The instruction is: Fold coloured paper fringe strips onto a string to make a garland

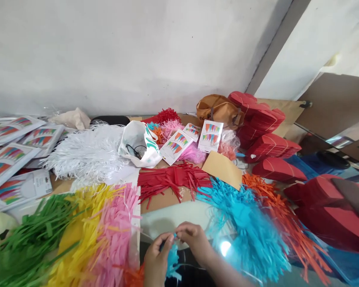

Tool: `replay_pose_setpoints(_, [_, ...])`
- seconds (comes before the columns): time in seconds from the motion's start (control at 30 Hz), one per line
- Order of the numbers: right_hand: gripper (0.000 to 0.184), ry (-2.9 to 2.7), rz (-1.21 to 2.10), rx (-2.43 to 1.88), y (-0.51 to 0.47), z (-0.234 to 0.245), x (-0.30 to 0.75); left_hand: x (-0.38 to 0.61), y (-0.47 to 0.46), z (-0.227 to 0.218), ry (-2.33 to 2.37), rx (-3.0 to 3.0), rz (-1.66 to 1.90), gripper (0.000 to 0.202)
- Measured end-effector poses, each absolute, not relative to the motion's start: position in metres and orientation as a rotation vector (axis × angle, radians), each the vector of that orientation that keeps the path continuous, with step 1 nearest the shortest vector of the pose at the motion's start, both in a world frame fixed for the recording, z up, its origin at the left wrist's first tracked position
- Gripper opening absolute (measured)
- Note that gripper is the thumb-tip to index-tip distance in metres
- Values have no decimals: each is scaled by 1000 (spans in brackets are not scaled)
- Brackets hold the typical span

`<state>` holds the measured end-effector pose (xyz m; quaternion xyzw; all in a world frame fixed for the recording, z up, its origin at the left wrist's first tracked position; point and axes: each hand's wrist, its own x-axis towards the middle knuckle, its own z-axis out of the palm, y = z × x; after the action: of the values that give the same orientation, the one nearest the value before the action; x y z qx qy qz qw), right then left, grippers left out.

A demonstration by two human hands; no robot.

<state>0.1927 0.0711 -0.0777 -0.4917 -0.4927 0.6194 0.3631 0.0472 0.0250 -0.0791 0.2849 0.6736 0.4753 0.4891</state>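
Observation:
A light blue fringed paper tassel hangs low at the front of the table. My left hand is closed on it near its top, thumb against fingers. At the tassel's twisted tip, my right hand pinches with thumb and forefinger. The two hands almost meet there. Left of my hands lie pink paper strips, with some orange strips beside my left wrist. A big heap of blue paper fringe spreads to the right of my right forearm. Red paper strips lie beyond my hands.
Yellow and green fringe bundles lie at left, near printed packs. White fringe, a white bag and a brown bag stand farther back. Orange fringe and stacked red pieces fill the right.

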Motion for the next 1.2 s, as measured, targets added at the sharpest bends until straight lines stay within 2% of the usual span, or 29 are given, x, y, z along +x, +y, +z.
replay_pose_setpoints(0.1, [29, -993, 1690, -1249, 54, -66, 190, 50, 23, -74, 1670, 916, 1029, 45])
replay_pose_setpoints(0.33, [30, -988, 1694, -1200, 55, -64, 206, 57, 24, -61, 1680, 1484, 1014, 34])
replay_pose_setpoints(0.5, [13, -1228, 1491, -1279, 51, -61, 216, 59, 24, -59, 1658, 1916, 1090, 31])
replay_pose_setpoints(0.6, [11, -1250, 1553, -1236, 51, -55, 220, 54, 23, -61, 1636, 1904, 1053, 28])
replay_pose_setpoints(0.77, [31, -960, 1938, -1132, 55, -54, 223, 48, 20, -66, 1598, 1652, 956, 31])
replay_pose_setpoints(0.97, [29, -1122, 1753, -1225, 51, -47, 227, 52, 26, -54, 1427, 1757, 925, 25])
replay_pose_setpoints(1.2, [33, -1069, 1772, -1204, 45, -44, 230, 47, 31, -51, 1368, 1817, 858, 24])
